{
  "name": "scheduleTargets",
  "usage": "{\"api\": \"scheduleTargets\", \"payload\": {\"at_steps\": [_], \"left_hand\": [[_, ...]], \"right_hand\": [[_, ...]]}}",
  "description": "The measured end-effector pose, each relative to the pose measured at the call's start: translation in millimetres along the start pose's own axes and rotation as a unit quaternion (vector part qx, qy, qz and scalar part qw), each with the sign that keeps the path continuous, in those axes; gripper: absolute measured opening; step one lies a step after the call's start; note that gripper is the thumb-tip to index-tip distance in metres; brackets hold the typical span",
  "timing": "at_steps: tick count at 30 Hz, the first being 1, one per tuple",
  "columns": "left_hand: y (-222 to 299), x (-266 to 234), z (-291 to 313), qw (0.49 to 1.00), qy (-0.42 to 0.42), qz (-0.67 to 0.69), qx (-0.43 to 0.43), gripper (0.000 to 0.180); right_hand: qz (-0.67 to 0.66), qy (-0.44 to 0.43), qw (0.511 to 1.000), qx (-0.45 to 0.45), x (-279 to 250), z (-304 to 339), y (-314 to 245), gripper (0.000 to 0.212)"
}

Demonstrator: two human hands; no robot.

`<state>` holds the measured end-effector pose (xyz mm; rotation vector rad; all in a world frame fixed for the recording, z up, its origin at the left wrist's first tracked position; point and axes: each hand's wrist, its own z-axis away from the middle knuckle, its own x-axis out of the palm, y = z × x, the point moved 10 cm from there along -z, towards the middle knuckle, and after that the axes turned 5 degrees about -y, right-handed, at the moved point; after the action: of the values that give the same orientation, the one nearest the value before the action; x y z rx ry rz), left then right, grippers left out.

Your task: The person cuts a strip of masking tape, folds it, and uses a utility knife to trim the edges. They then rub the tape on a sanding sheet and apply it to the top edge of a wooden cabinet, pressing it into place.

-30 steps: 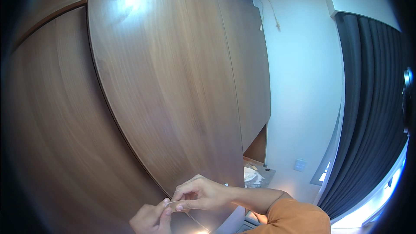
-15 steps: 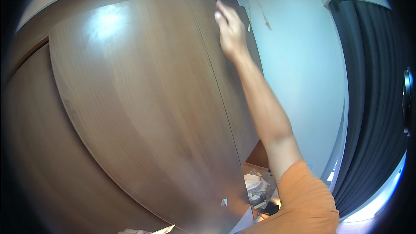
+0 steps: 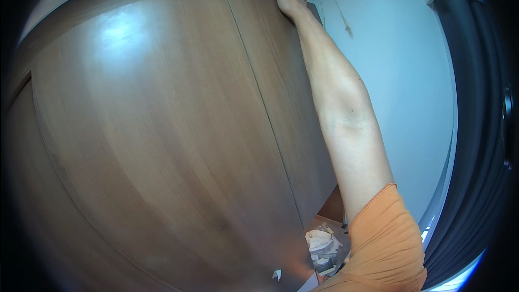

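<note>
My right hand point(image 3: 291, 1) is raised high at the upper right corner of a large brown wood-grain wardrobe point(image 3: 162, 103). One finger stretches up to the wardrobe's top edge, by the gap under the ceiling; the other fingers are partly hidden. Nothing shows in this hand. The bare forearm and an orange sleeve point(image 3: 384, 232) run down to the lower right. A thin vertical seam splits the wardrobe front into a wide panel and a narrow right-hand panel. My left hand is out of the picture.
Loose thin wires point(image 3: 346, 24) hang down the pale wall point(image 3: 400, 103) right of the wardrobe. A dark curtain point(image 3: 473, 130) hangs at the far right. Below, beside my sleeve, a pile of clutter point(image 3: 323, 246) lies near the wardrobe's foot. A small white scrap point(image 3: 277, 274) shows at the bottom.
My right hand has moved up to the wardrobe's top edge, one finger now reaching upward. My left hand, with a thin pale piece beside it at the lower edge, has left view.
</note>
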<state>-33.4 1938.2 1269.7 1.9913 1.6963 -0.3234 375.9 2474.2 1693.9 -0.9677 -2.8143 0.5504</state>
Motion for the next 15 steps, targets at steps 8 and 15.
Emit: {"api": "scheduleTargets", "payload": {"at_steps": [8,15], "left_hand": [[23.3,7.7,-13.8,1.0,0.015,0.006,0.02,0.019],[10.8,2.5,-4.1,0.998,0.037,0.039,0.024,0.02]], "right_hand": [[0.006,-0.007,1.0,0.002,-13.1,9.3,-5.3,0.067],[-0.029,0.023,0.999,-0.035,-9.9,25.6,-17.6,0.067]]}}
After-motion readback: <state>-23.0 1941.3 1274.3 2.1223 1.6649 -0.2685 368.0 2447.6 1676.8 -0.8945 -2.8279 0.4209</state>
